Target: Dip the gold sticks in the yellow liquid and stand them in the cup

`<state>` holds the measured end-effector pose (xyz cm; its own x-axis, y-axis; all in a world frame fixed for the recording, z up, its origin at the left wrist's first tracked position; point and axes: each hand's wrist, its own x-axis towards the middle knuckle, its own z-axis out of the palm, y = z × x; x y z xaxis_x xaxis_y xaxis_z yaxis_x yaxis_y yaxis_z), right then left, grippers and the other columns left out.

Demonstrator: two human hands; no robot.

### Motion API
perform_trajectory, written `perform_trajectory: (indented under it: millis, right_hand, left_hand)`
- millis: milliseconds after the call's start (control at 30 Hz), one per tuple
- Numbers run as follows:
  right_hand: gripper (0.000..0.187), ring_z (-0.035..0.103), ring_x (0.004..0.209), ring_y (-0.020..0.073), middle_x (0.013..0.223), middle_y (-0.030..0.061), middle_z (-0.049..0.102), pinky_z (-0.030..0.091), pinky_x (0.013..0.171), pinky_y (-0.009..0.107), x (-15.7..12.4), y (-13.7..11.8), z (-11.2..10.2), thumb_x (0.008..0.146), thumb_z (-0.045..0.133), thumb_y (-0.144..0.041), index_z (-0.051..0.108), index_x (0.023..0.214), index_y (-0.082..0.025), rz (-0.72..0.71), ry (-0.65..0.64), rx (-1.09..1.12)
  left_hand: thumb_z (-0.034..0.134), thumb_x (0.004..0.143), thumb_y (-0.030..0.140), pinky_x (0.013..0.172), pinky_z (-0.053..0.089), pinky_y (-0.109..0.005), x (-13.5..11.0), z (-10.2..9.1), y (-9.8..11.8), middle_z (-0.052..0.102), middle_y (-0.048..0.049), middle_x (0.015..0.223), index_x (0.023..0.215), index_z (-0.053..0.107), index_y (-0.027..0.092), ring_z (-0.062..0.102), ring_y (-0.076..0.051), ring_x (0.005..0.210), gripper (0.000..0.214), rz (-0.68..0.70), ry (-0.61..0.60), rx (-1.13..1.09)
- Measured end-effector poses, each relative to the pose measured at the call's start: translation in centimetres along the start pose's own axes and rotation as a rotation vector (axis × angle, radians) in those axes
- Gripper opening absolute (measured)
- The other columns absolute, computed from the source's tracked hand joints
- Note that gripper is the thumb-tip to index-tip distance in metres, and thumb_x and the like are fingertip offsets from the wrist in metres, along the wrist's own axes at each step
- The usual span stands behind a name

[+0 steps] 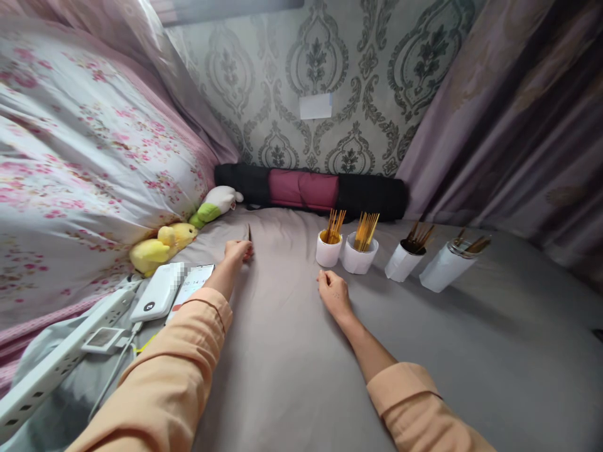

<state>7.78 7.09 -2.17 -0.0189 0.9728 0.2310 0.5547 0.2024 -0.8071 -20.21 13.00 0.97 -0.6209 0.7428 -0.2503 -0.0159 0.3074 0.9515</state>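
My left hand (237,252) is closed around a thin dark stick (249,233) that points up, just above the grey sheet (282,351). My right hand (332,291) rests on the sheet with its fingers curled, nothing visible in it, just in front of the leftmost white cup (328,251). This cup and the second white cup (358,256) hold several golden sticks. Further right, a third cup (401,260) and a fourth cup (445,266) lean over and hold darker sticks.
A phone (192,284) and a white power bank (157,292) lie left of my left arm, beside a power strip (56,361). Yellow and green plush toys (162,246) sit against a floral pillow (80,163). A black and maroon roll (311,189) lies along the wall.
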Motion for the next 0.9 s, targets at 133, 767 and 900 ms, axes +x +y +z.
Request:
perform_trajectory:
  millis: [133,767,900]
  right_hand:
    - [0.035,0.052,0.053,0.0133,0.061,0.0037,0.063,0.031,0.053,0.023,0.0,0.0,0.0,0.084,0.037,-0.039,0.059,0.067,-0.018,0.005,-0.005,-0.003]
    - [0.036,0.053,0.055,0.0134,0.061,0.0039,0.063,0.033,0.054,0.023,0.0,0.0,0.0,0.084,0.037,-0.038,0.061,0.068,-0.018,-0.008,-0.004,-0.012]
    - [0.036,0.053,0.054,0.0130,0.061,0.0037,0.063,0.033,0.053,0.022,0.0,-0.1,0.0,0.084,0.037,-0.039,0.061,0.068,-0.018,-0.003,-0.006,-0.006]
  left_hand:
    - [0.055,0.062,0.007,0.043,0.040,-0.018,-0.9,0.4,0.1,0.055,-0.0039,0.053,0.062,0.050,0.013,0.052,-0.010,0.047,0.008,-0.047,-0.030,-0.086]
    - [0.057,0.067,0.004,0.043,0.041,-0.016,-3.5,1.7,-1.3,0.059,-0.0040,0.063,0.071,0.059,0.008,0.052,-0.006,0.047,0.006,-0.128,-0.201,-0.449]
    - [0.056,0.068,0.002,0.044,0.041,-0.014,-4.5,1.9,-1.4,0.059,-0.0041,0.066,0.074,0.060,0.008,0.052,-0.005,0.049,0.010,-0.117,-0.234,-0.477]
